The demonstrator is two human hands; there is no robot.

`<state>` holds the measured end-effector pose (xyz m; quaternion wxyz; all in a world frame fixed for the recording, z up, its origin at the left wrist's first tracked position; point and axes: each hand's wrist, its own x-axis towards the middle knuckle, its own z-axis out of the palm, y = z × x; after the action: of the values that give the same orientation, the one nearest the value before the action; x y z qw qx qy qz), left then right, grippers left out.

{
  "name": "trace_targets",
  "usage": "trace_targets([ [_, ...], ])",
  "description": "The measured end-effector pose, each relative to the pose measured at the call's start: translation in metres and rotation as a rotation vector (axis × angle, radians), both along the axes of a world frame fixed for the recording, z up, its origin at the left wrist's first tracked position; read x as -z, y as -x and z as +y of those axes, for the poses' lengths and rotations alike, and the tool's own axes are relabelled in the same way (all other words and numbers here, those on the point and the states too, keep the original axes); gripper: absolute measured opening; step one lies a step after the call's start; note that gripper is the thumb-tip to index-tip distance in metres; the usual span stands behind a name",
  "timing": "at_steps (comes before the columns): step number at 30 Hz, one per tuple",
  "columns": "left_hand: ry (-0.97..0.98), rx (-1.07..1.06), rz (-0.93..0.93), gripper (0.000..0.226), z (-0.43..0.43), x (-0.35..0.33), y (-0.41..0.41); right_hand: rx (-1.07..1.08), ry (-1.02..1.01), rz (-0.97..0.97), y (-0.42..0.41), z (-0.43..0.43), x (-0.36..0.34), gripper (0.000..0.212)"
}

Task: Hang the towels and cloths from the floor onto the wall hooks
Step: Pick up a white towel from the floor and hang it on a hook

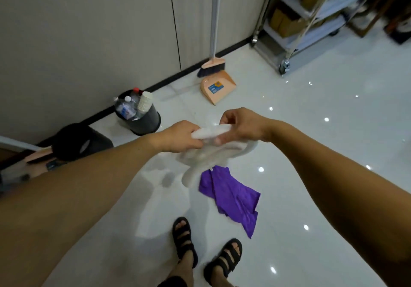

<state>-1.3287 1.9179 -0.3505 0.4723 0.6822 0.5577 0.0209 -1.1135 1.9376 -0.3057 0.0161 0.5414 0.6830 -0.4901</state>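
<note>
Both forearms reach in from the lower corners; the left hand (178, 136) and right hand (241, 125) each grip one white towel (206, 151) at frame centre, fingers curled round its top edge. One purple cloth (231, 194) lies on the glossy floor (322, 131) below it, beside two sandalled feet (206, 251). Open floor spreads right. Upper left, two bins (142, 117) stand along the wall.

Glossy tiled floor (311, 131), soft cloth towel (206, 155)
</note>
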Motion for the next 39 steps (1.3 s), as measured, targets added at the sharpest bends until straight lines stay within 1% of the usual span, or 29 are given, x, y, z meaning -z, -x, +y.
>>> trace_targets([
  [2,-0.031,-0.111,-0.023,0.009,0.001,-0.03,0.02,-0.178,-0.096,-0.242,0.015,0.008,-0.028,0.056],
  [3,-0.025,-0.173,-0.065,0.013,0.001,-0.045,0.028,-0.241,-0.177,-0.331,0.025,0.011,-0.041,0.055],
  [5,-0.014,-0.316,-0.18,0.025,0.0,-0.072,0.043,-0.29,-0.399,-0.412,0.045,0.019,-0.067,0.044],
  [7,0.043,-0.429,-0.313,0.027,-0.005,-0.1,0.058,-0.242,-0.583,-0.397,0.062,0.028,-0.094,0.037],
  [9,0.138,-0.431,-0.375,0.035,-0.014,-0.126,0.075,-0.178,-0.743,-0.366,0.078,0.035,-0.12,0.035],
  [12,0.24,-0.308,-0.265,0.05,-0.026,-0.159,0.097,-0.191,-1.058,-0.379,0.098,0.037,-0.153,0.028],
  [14,0.303,-0.334,-0.207,0.066,-0.034,-0.179,0.104,-0.158,-1.213,-0.338,0.11,0.035,-0.167,0.024],
  [16,0.357,-0.39,-0.218,0.074,-0.042,-0.2,0.11,-0.065,-1.268,-0.275,0.123,0.031,-0.177,0.023],
  [17,0.372,-0.408,-0.247,0.077,-0.047,-0.212,0.116,0.003,-1.239,-0.22,0.13,0.03,-0.183,0.023],
  [18,0.383,-0.424,-0.302,0.077,-0.054,-0.22,0.122,0.073,-1.164,-0.17,0.136,0.029,-0.188,0.023],
  [20,0.392,-0.481,-0.478,0.065,-0.068,-0.234,0.135,0.194,-1.011,-0.096,0.146,0.028,-0.198,0.022],
  [21,0.391,-0.518,-0.572,0.059,-0.075,-0.24,0.14,0.245,-0.908,-0.019,0.149,0.027,-0.201,0.022],
  [22,0.378,-0.561,-0.66,0.054,-0.082,-0.246,0.145,0.28,-0.75,0.107,0.153,0.024,-0.202,0.025],
  [24,0.298,-0.655,-0.837,0.046,-0.091,-0.261,0.15,0.308,-0.341,0.362,0.16,0.011,-0.2,0.035],
  [25,0.231,-0.702,-0.919,0.044,-0.094,-0.269,0.151,0.292,-0.176,0.398,0.163,0.002,-0.198,0.045],
  [26,0.165,-0.748,-0.991,0.044,-0.097,-0.279,0.151,0.245,-0.071,0.361,0.163,-0.007,-0.195,0.056],
  [27,0.106,-0.794,-1.047,0.045,-0.1,-0.288,0.151,0.184,-0.007,0.301,0.164,-0.015,-0.191,0.06],
  [28,0.055,-0.832,-1.089,0.044,-0.104,-0.297,0.15,0.116,0.033,0.27,0.165,-0.021,-0.185,0.056],
  [29,0.006,-0.863,-1.119,0.043,-0.108,-0.306,0.151,0.03,0.058,0.275,0.166,-0.027,-0.178,0.043],
  [30,-0.039,-0.893,-1.138,0.042,-0.112,-0.312,0.151,-0.064,0.091,0.323,0.166,-0.031,-0.173,0.033],
  [31,-0.079,-0.922,-1.146,0.042,-0.116,-0.318,0.151,-0.145,0.134,0.39,0.167,-0.035,-0.17,0.032],
  [32,-0.108,-0.941,-1.154,0.043,-0.121,-0.324,0.152,-0.197,0.226,0.459,0.168,-0.038,-0.169,0.034],
  [33,-0.129,-0.951,-1.161,0.044,-0.126,-0.329,0.151,-0.237,0.364,0.501,0.17,-0.04,-0.17,0.035],
  [34,-0.152,-0.957,-1.162,0.044,-0.13,-0.334,0.15,-0.268,0.518,0.524,0.172,-0.04,-0.173,0.043],
  [35,-0.174,-0.961,-1.155,0.043,-0.135,-0.338,0.15,-0.292,0.635,0.527,0.174,-0.039,-0.176,0.055],
  [36,-0.196,-0.979,-1.139,0.04,-0.139,-0.341,0.15,-0.319,0.71,0.529,0.175,-0.039,-0.179,0.066],
  [37,-0.215,-1.011,-1.116,0.038,-0.144,-0.342,0.152,-0.343,0.746,0.54,0.177,-0.038,-0.183,0.071],
  [38,-0.228,-1.05,-1.081,0.037,-0.149,-0.343,0.155,-0.354,0.76,0.58,0.181,-0.039,-0.188,0.07],
  [39,-0.221,-1.089,-1.034,0.038,-0.154,-0.344,0.158,-0.339,0.748,0.629,0.185,-0.042,-0.193,0.062],
])
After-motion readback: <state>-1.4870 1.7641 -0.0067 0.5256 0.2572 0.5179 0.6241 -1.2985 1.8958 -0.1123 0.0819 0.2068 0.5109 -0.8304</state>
